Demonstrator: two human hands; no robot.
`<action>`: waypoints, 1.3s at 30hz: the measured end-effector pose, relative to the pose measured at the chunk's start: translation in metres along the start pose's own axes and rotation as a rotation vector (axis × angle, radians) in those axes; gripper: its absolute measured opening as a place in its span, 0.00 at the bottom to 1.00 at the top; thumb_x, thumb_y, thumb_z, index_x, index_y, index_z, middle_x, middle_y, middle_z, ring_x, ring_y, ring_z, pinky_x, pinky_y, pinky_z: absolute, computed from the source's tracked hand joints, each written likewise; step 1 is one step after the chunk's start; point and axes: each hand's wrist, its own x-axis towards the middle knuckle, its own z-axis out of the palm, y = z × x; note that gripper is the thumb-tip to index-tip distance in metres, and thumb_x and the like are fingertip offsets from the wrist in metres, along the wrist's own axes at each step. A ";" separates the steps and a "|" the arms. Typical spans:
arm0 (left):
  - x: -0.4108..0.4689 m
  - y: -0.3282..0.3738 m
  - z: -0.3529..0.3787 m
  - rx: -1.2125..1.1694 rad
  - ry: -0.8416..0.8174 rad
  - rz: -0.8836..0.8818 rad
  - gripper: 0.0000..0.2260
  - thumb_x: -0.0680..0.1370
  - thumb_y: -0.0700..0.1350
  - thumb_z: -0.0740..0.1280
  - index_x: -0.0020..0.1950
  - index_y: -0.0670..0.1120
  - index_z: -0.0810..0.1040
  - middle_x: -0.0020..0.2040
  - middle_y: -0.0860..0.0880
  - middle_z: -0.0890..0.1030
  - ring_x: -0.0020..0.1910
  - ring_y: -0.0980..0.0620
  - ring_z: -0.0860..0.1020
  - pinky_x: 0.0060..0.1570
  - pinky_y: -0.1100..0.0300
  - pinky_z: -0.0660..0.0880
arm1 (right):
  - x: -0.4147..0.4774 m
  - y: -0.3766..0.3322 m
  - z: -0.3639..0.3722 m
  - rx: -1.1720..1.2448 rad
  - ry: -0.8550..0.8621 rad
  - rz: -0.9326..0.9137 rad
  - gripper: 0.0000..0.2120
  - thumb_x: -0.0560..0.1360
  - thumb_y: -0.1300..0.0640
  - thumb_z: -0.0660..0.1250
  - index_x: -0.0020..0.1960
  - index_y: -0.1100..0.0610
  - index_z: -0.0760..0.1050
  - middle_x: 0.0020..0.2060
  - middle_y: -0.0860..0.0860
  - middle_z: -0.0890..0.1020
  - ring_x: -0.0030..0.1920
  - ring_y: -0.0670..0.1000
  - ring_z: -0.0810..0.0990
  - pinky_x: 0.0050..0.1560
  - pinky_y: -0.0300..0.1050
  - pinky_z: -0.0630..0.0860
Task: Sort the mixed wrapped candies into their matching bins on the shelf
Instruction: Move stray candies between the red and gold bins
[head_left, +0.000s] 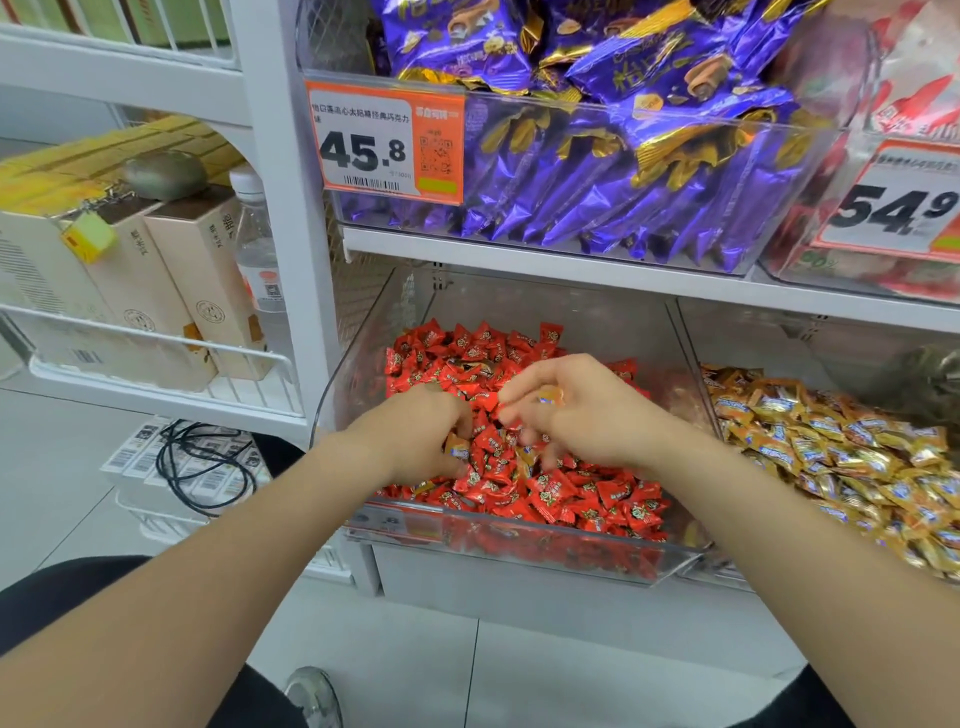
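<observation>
Red bin being picked, left hand and right hand each pinch a gold stray that should next go right into the gold bin.

The person's forearms are bare the whole way down to the left hand and the right hand. Lower down, black trousers of plain, dark cloth cover the legs, showing at both bottom corners of the view.
</observation>
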 end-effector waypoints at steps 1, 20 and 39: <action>0.001 0.000 0.002 0.006 -0.006 -0.001 0.17 0.72 0.56 0.79 0.54 0.51 0.81 0.48 0.52 0.77 0.51 0.49 0.77 0.51 0.52 0.77 | 0.002 0.002 0.001 -0.212 0.052 -0.060 0.14 0.80 0.70 0.63 0.51 0.55 0.85 0.42 0.51 0.88 0.34 0.42 0.83 0.34 0.40 0.79; -0.013 -0.002 -0.021 0.042 -0.083 -0.193 0.14 0.83 0.37 0.62 0.37 0.42 0.73 0.33 0.47 0.73 0.32 0.48 0.71 0.39 0.47 0.76 | 0.027 0.018 0.024 -1.106 -0.142 -0.229 0.31 0.75 0.59 0.73 0.76 0.45 0.71 0.61 0.51 0.82 0.63 0.59 0.80 0.54 0.54 0.79; -0.015 0.005 -0.020 0.184 -0.254 -0.123 0.13 0.75 0.41 0.73 0.35 0.47 0.72 0.36 0.48 0.76 0.44 0.41 0.81 0.44 0.48 0.81 | 0.015 0.021 -0.022 -0.208 0.010 -0.086 0.10 0.74 0.50 0.80 0.51 0.49 0.82 0.41 0.47 0.85 0.26 0.41 0.72 0.29 0.38 0.70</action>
